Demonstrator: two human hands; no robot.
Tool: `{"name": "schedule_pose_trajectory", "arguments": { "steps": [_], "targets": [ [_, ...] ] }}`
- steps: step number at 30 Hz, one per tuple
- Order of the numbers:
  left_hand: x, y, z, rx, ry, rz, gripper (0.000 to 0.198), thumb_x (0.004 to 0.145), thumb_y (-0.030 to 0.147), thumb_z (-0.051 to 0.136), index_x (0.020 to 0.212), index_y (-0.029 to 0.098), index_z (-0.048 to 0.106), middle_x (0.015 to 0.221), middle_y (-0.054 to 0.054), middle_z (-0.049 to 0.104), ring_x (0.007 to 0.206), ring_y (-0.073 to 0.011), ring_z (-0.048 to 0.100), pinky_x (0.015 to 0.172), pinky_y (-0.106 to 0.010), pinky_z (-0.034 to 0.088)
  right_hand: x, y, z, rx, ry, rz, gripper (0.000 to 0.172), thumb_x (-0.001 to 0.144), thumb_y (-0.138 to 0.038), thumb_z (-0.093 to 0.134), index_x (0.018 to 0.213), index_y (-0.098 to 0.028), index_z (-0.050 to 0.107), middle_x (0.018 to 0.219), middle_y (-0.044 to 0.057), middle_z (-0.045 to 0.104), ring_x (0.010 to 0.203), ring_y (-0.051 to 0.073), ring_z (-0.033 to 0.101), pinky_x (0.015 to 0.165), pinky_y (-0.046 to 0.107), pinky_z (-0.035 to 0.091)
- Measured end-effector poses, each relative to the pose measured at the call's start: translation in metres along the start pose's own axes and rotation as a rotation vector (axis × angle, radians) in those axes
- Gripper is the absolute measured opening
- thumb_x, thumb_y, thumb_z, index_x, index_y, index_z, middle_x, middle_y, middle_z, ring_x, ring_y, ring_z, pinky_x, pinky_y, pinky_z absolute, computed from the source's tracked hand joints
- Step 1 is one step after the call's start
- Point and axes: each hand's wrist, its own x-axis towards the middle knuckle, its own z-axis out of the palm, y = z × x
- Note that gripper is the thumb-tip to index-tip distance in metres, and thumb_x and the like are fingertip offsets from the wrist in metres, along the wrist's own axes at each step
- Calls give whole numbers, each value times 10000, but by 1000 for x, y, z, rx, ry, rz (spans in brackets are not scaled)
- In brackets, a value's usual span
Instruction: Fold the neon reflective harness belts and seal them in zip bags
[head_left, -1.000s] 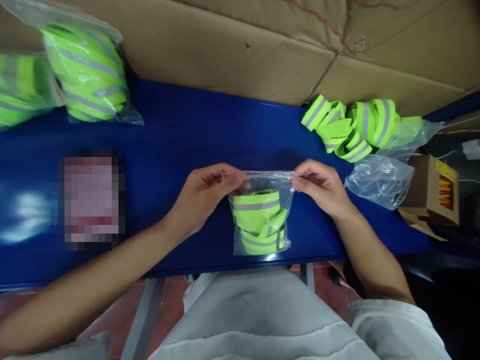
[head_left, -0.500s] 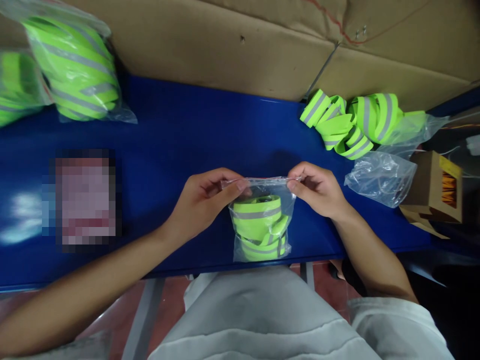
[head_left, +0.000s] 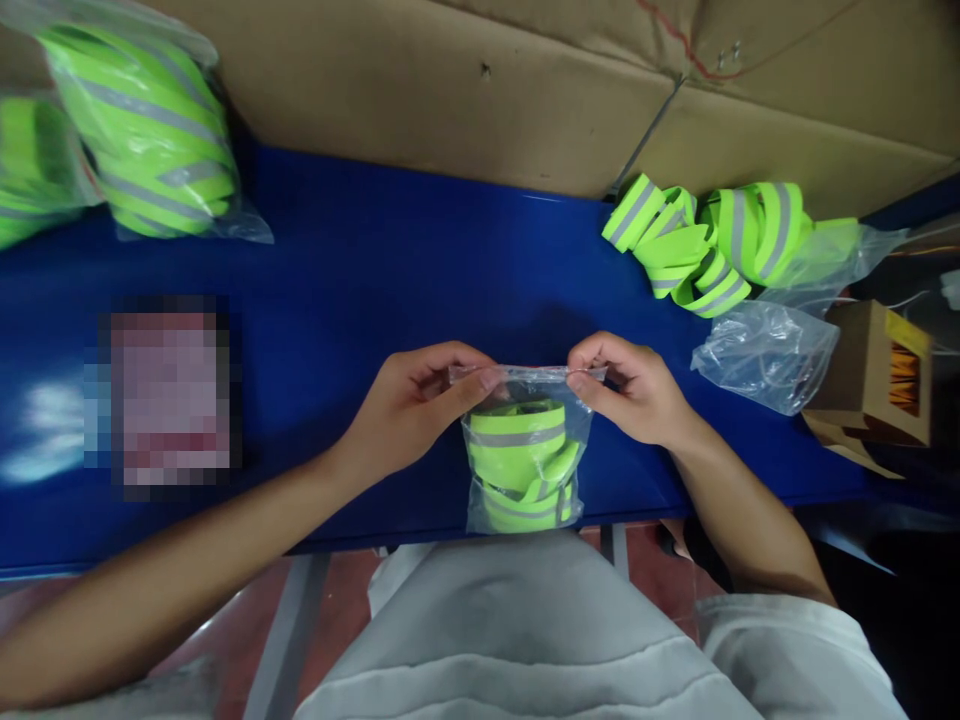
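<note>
A clear zip bag [head_left: 480, 510] lies near the front edge of the blue table, its top strip towards the far side. Inside it sits a rolled neon-yellow reflective strap [head_left: 517, 440] with a grey stripe. My left hand [head_left: 420, 400] pinches the bag's top at its left part, thumb over fingers. At the right part of the same top, my right hand [head_left: 630, 385] pinches the strip between thumb and fingertips. The fingertips of both hands partly cover the closure.
Loose reflective straps [head_left: 720, 245] lie at the back right beside a crumpled clear bag [head_left: 772, 350] and an open cardboard box [head_left: 862, 370]. Filled bags [head_left: 150, 140] stand at the back left. A blurred-out item [head_left: 172, 395] lies left on the blue table [head_left: 360, 260]. Large cartons [head_left: 420, 90] line the back.
My right thumb and fingers have slid slightly left along the bag's top, closer to my left hand. The bag's top has come a little nearer to me.
</note>
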Motion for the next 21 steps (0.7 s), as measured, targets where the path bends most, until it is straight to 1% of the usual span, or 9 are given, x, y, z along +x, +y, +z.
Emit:
{"name": "schedule_pose_trajectory", "arguments": {
  "steps": [3,6,9,11,14,17,21],
  "targets": [
    [0,0,0,18,-24,7,255,880,456,810,883,201,804,803,-31,777,719,-141,692,650,-216,539,0,-2,0,-13,-22,-7,58,990,-218,704,1033,-194,674,890,-25,698,757,60,626,681,163,470],
    [0,-1,0,37,-43,9,272,873,471,812,886,200,799,801,-29,771,716,-147,690,642,-227,540,1,-5,2,-24,-6,-38,43,979,-211,718,995,-184,688,862,-29,713,733,50,630,655,149,460],
    [-1,-4,0,20,-59,6,226,862,424,829,909,206,796,829,-20,772,736,-139,693,663,-222,543,2,-7,3,-34,-1,-51,51,984,-209,705,957,-174,681,819,-32,699,695,46,615,629,145,454],
    [-2,-8,0,22,-75,17,196,855,386,839,933,212,798,856,-14,777,758,-131,694,674,-211,536,3,-7,4,-40,-16,-51,55,980,-214,707,962,-169,681,822,-25,700,698,53,623,638,151,468],
    [-3,-11,2,56,-90,21,194,854,375,839,937,205,799,855,-8,774,758,-120,687,659,-193,514,4,-8,7,-53,-41,-51,69,966,-225,731,982,-168,695,849,-16,714,715,61,641,659,160,486],
    [-4,-11,6,91,-120,17,182,875,364,816,944,196,806,870,-5,781,773,-111,696,676,-180,512,3,-8,12,-57,-39,-66,56,966,-211,733,951,-169,699,833,-21,712,706,53,638,656,154,480],
    [-7,-9,10,127,-112,75,129,908,312,780,907,185,805,843,6,770,759,-91,684,677,-164,499,0,-9,16,-71,-56,-96,40,966,-183,727,947,-167,695,849,-19,719,732,51,649,683,152,487]
  ]
}}
